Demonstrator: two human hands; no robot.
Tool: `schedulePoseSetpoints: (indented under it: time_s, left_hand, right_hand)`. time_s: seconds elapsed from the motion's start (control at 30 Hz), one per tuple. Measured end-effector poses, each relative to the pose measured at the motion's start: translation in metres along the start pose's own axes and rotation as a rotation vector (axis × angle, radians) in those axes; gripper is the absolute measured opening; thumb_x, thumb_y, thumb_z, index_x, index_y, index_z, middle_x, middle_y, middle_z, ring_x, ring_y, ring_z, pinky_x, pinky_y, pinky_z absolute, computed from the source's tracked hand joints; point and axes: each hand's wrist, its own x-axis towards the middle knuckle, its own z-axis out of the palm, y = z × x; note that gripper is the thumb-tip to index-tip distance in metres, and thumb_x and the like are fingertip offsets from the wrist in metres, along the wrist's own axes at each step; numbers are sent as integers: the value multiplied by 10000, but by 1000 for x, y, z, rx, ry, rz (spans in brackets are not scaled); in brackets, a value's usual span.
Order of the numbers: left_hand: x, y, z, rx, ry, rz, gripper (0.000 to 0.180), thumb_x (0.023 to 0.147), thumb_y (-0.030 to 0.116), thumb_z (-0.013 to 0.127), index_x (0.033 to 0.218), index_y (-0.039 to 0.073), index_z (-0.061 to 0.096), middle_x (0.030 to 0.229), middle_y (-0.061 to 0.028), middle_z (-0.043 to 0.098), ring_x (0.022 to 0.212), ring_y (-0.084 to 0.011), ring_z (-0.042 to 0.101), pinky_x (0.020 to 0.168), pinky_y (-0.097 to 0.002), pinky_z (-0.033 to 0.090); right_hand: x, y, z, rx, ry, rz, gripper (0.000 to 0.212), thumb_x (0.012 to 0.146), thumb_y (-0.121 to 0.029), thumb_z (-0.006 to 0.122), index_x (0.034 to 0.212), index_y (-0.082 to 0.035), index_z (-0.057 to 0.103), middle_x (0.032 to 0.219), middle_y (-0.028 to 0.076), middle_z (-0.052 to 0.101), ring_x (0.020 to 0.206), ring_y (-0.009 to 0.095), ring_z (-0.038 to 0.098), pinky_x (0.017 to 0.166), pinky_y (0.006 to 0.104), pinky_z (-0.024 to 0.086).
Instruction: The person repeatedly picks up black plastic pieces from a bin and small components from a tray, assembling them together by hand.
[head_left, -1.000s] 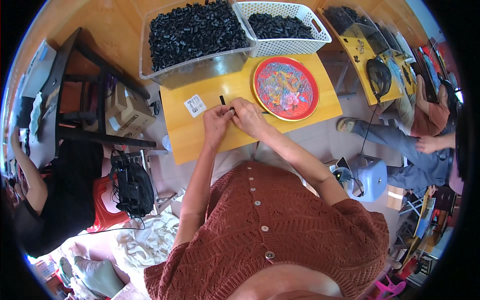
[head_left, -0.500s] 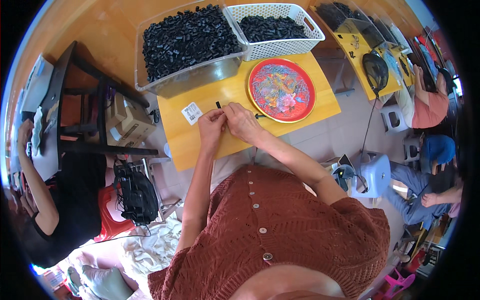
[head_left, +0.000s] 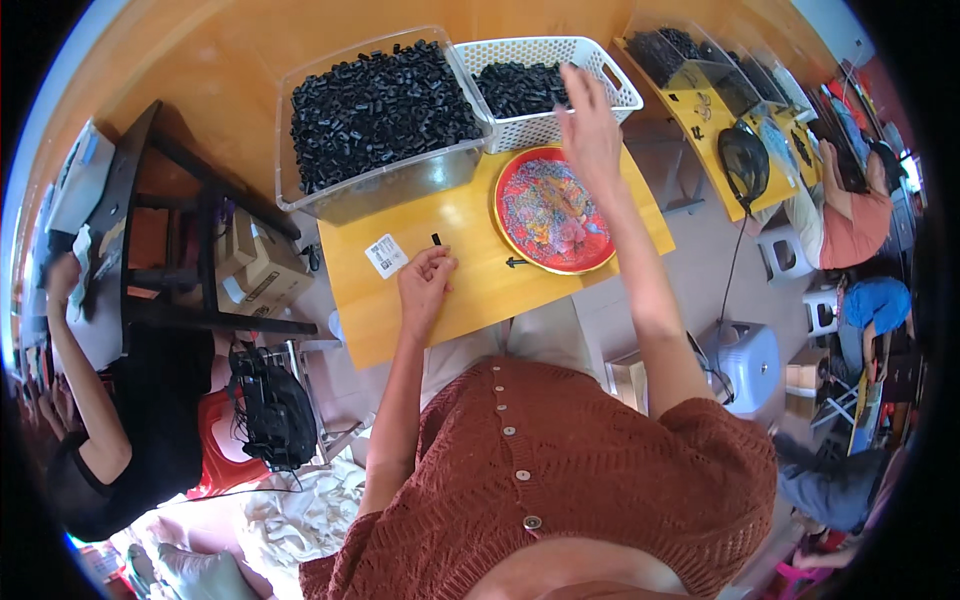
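1. Right hand (head_left: 590,125) has left the left one and shot out over the white basket (head_left: 625,95) of black pieces; fingers spread, whether anything is in them I cannot tell.
2. Left hand (head_left: 425,285) rests on the yellow table (head_left: 470,290), fingers curled; a grip can't be made out, with one small black piece (head_left: 436,239) just beyond its fingertips.
3. Red tray (head_left: 553,210) sits under the right wrist; clear bin (head_left: 375,110) beyond the left fingers, within reach.
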Motion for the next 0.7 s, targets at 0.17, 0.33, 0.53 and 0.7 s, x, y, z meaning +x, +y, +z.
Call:
schedulePoseSetpoints:
  time_s: [0.17,0.33,0.53,0.7]
  left_hand:
    - [-4,1,-5,-40,-9,33,226,826,119,593,1019,3,585,805,-60,647,511,-35,480,442,-158,367]
    - [-9,56,-23,-70,-20,85,231,833,118,586,1038,12,590,847,-66,657,523,-33,499,448,-156,380]
    - [31,147,-66,137,149,395,187,833,81,562,992,0,616,790,-91,662,517,-29,498,456,-153,379]
    - [110,168,-85,492,128,323,164,792,57,594,939,-5,633,749,-74,654,547,-70,541,502,-197,434]
  right_hand:
    - [-92,-87,-4,310,-210,0,312,782,-22,566,1089,-62,535,955,125,541,698,313,594,542,379,488]
    - [-153,-117,-5,510,-327,103,220,794,-57,571,1014,-55,572,845,109,553,652,305,585,535,382,480]
    - [-190,-112,9,466,-407,71,200,742,-23,558,935,-67,584,758,84,526,609,276,566,520,364,472]
    - [-190,-114,9,370,-383,41,202,707,-44,565,905,-77,587,732,58,517,622,241,563,527,334,466]
